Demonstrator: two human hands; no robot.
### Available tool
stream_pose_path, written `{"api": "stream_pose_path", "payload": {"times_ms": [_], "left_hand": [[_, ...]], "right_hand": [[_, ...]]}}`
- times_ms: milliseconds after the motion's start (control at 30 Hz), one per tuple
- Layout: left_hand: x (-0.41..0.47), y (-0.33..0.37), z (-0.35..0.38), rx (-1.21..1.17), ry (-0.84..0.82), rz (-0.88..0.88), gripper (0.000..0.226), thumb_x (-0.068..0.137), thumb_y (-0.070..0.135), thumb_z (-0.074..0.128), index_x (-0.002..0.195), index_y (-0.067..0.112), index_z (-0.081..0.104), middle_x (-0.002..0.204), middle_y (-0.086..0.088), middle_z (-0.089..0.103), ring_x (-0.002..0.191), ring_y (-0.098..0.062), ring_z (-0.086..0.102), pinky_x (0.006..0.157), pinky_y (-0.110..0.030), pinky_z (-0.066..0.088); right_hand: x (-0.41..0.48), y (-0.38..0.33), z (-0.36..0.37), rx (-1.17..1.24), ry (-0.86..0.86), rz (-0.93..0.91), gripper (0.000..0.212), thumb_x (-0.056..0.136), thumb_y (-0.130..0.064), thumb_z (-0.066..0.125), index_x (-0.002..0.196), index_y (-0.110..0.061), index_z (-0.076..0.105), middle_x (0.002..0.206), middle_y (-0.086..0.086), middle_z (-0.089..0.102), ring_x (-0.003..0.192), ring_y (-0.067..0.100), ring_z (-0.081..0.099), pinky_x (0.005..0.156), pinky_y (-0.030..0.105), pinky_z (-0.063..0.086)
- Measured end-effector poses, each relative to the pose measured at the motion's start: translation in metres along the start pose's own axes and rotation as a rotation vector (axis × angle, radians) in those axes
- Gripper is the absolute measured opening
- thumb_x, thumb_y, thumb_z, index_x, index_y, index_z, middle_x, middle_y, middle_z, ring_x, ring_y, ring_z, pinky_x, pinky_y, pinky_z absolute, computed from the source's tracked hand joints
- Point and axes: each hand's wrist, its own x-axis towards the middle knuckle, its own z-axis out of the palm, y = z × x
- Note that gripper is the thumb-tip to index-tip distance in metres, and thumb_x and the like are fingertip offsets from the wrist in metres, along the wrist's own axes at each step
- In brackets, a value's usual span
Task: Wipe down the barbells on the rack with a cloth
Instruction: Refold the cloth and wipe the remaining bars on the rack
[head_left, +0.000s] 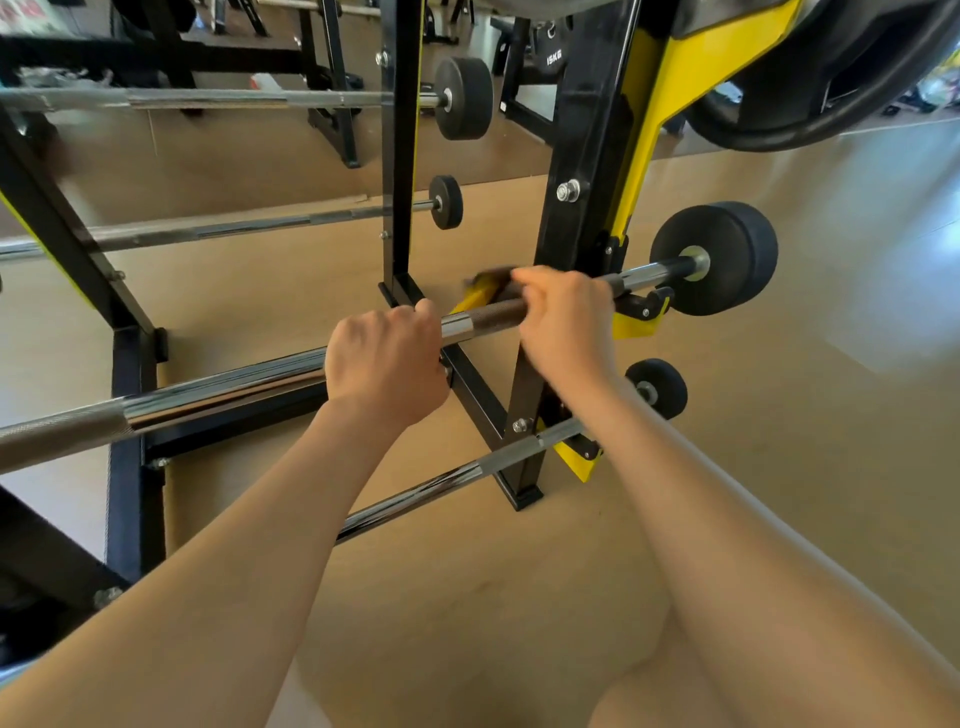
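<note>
Your left hand (387, 358) grips the long chrome steel barbell (234, 387) | your right hand (566, 317) curls over the same bar, a dark blurred cloth (491, 274) at its fingertips | the bar rests on the black-and-yellow steel rack (587, 156).

Floor (467, 571): tan, smooth | Light: pale glare patch (893, 270) on floor's right | Floor's far edge: black equipment frames (332, 104), 15KG plate (553, 57)

The barbell (223, 384) lies across the rack (576, 156) (its end weight (727, 257) past the rack's right edge). A lower barbell (447, 483) sits beneath it.
</note>
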Motion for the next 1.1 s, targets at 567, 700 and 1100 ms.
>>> {"api": "stream_pose_path", "payload": {"times_ms": [567,700,1100], "left_hand": [[-0.004,0.001,-0.003,0.034,0.030,-0.024,0.024,0.092,0.014,0.066,0.113,0.018,0.056,0.071,0.003,0.047,0.065,-0.022,0.050,0.058,-0.036,0.036],[-0.005,0.001,-0.003,0.036,0.024,-0.021,0.019,0.092,0.010,0.063,0.109,0.016,0.055,0.067,0.002,0.042,0.057,-0.019,0.041,0.056,-0.036,0.033],[-0.005,0.006,-0.006,0.020,0.017,-0.047,0.014,0.093,0.010,0.064,0.105,0.015,0.058,0.065,0.001,0.042,0.062,-0.022,0.050,0.058,-0.036,0.037]], "right_hand": [[-0.025,-0.021,0.020,0.154,0.073,-0.091,0.027,0.099,-0.005,0.066,0.124,-0.004,0.074,0.099,0.008,0.080,0.090,0.019,0.076,0.083,0.030,0.060],[-0.009,0.002,0.017,0.016,0.193,0.188,0.030,0.101,-0.008,0.064,0.129,-0.007,0.072,0.108,0.008,0.079,0.101,0.021,0.075,0.086,0.028,0.059],[0.009,0.059,0.001,-0.356,0.141,0.210,0.038,0.102,-0.016,0.064,0.140,-0.012,0.066,0.113,0.013,0.077,0.101,0.033,0.074,0.079,0.040,0.061]]}}
